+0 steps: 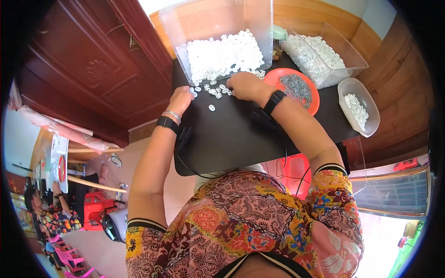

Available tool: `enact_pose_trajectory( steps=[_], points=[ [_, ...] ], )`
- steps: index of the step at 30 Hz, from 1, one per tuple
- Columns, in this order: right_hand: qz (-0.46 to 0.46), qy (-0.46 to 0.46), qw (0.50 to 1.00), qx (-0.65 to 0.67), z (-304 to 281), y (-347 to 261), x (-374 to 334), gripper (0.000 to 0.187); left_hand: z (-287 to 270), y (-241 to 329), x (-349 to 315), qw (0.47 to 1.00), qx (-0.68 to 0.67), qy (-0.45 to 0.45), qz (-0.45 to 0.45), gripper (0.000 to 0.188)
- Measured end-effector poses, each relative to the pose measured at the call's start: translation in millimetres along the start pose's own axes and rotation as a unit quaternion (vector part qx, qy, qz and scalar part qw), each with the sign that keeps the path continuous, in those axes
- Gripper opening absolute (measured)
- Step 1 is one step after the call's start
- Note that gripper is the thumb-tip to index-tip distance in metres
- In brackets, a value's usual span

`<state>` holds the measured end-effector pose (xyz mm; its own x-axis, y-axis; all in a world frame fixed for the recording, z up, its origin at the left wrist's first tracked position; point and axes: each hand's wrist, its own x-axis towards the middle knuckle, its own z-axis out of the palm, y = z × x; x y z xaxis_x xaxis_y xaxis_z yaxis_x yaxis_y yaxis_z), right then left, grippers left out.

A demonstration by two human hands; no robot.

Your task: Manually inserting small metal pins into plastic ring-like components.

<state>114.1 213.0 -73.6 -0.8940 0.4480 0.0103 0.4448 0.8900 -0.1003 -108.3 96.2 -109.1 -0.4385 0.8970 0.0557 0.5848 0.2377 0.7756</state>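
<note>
Small white oval pieces with two dark holes lie scattered on the dark table. One loose white piece sits apart from them, nearer to me. My left hand is at the table's left side, fingers closed and fingertips beside several of these pieces. To the right of the scatter, my right hand rests low with curled fingers, its fingertips touching the group's edge. What either hand pinches is hidden. Behind both hands a clear plastic bin, tipped toward me, holds a large heap of the same white pieces.
Right of my right hand stands an orange-red plate of small grey metal parts. Beyond it are a clear bin with a bag of white pieces, a jar and a small clear tub. Another person sits far left.
</note>
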Motion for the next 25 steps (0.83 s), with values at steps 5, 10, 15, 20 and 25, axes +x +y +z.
enact_pose_trajectory(
  steps=[5, 10, 15, 20, 25],
  points=[
    [-0.009, 0.016, 1.0, 0.009, 0.7, -12.3, 2.4, 0.017, 18.0, 2.8, -5.8, 0.996, 0.022, -0.016, 0.084, 0.03],
    [0.017, 0.0, 1.0, 0.023, 12.1, -11.1, 12.9, 0.015, 30.3, 24.5, -38.9, 0.995, -0.03, -0.058, 0.081, 0.039],
    [0.004, 0.054, 0.994, 0.093, 3.5, -9.6, 3.3, 0.015, 14.5, 43.5, -58.3, 0.98, -0.194, -0.018, 0.03, 0.039],
    [-0.022, 0.091, 0.935, 0.343, -35.5, -29.3, -38.8, 0.012, -2.2, 86.4, -102.7, 0.972, -0.228, -0.038, 0.045, 0.022],
    [-0.104, 0.127, 0.934, 0.318, -40.7, -60.0, -92.5, 0.011, 8.9, 83.2, -143.5, 0.982, -0.093, -0.135, 0.093, 0.025]
  ],
)
